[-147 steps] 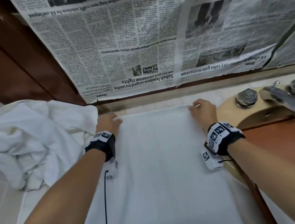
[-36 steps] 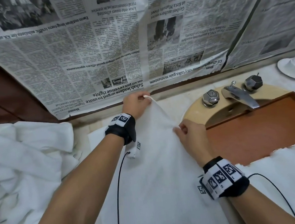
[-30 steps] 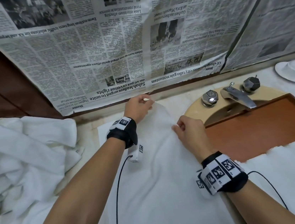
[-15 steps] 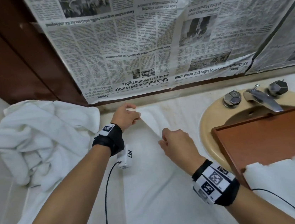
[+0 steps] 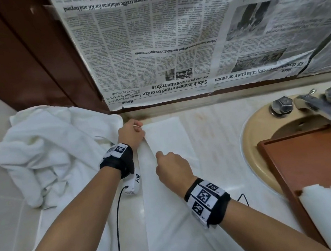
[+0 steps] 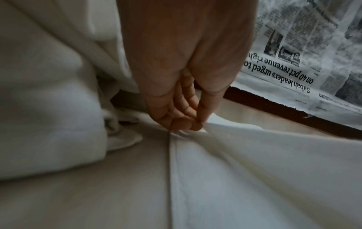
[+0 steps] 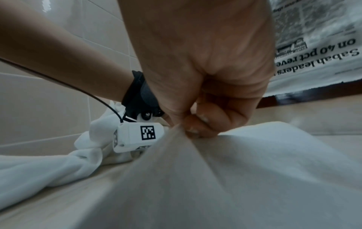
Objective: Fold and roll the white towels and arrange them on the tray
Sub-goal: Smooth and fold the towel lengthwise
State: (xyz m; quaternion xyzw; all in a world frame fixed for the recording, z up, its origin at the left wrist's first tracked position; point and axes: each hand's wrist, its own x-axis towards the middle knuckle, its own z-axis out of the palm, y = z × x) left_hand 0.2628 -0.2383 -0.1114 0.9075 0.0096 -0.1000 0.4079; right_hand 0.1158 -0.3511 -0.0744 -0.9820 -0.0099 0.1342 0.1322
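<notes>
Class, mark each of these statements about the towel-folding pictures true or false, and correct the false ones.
1. The left hand pinches the far corner of the flat towel. True.
2. The right hand lies flat and open on that towel. False: its fingers pinch the cloth, as the right wrist view shows.
3. A crumpled heap of white towels lies left of the left hand. True.
4. The wooden tray sits over the sink. True.
5. The newspaper lies spread on the counter. False: it hangs on the wall behind the counter.
</notes>
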